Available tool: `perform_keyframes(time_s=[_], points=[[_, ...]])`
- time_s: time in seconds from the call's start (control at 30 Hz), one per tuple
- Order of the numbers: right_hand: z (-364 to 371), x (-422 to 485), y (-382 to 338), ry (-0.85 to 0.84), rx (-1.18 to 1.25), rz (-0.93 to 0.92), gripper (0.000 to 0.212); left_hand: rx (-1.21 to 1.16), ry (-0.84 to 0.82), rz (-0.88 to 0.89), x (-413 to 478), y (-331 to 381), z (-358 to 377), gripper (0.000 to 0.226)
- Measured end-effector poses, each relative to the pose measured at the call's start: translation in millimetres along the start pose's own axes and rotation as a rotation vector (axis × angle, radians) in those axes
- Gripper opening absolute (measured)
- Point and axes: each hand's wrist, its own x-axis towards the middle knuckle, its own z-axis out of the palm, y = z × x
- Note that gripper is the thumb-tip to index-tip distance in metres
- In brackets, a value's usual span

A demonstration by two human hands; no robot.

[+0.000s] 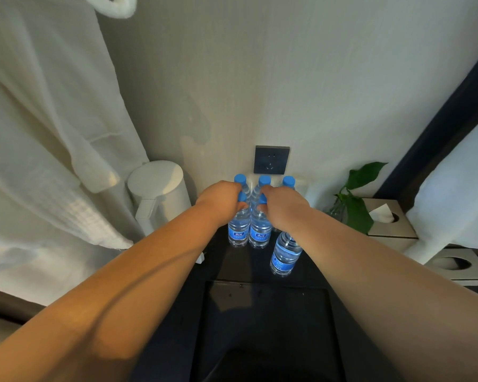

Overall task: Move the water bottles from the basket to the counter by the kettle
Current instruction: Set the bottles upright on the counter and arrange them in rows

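Observation:
Several clear water bottles with blue caps and blue labels stand on the dark counter [232,267] to the right of the white kettle [160,194]. My left hand [221,199] is closed around the neck of the front left bottle [238,230]. Around the neck of the bottle beside it [260,234] my right hand [283,208] is closed. Both bottles are upright with their bases on the counter. Another bottle [286,255] stands partly under my right forearm. Three caps [264,180] show in a row behind my hands, against the wall. No basket is recognisable in view.
A dark wall socket [271,159] sits just above the bottles. White bathrobes [39,133] hang at the left, close to the kettle. A green plant [356,199] and a tissue box [392,221] stand at the right. A dark recessed panel [265,326] lies below my arms.

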Motion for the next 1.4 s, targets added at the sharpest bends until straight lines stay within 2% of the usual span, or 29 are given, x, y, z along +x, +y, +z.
perform_keyframes(time_s=[0.2,0.33,0.47,0.57,0.67,0.77,0.93,1.03,1.23,1.4], points=[[-1,-2,1,-0.019,0.001,0.006,0.045,0.015,0.001,-0.006,-1,1,0,0.024],[-3,-10,1,0.007,0.051,0.041,0.050,0.123,0.007,-0.002,-6,5,-4,0.036],[-7,-26,6,0.003,0.013,0.047,0.054,0.185,0.085,0.120,-12,11,-8,0.052],[-14,-42,15,-0.013,-0.123,0.058,0.048,0.178,0.043,0.236,-17,21,-7,0.055],[-19,-55,24,-0.117,-0.252,0.074,0.052,0.195,0.025,0.253,-24,30,-4,0.053],[-22,-61,28,-0.200,-0.255,0.046,0.047,0.224,0.008,0.224,-27,36,-5,0.051],[-22,-62,26,-0.056,-0.186,0.084,0.038,0.257,-0.007,0.212,-33,39,-7,0.048],[-18,-59,27,-0.002,-0.168,0.118,0.037,0.287,-0.017,0.201,-38,42,-2,0.056],[-18,-43,33,0.010,-0.159,0.127,0.039,0.257,-0.042,0.151,-40,45,0,0.062],[-18,-38,38,0.013,-0.085,0.061,0.035,0.235,-0.053,0.126,-42,45,0,0.065]])
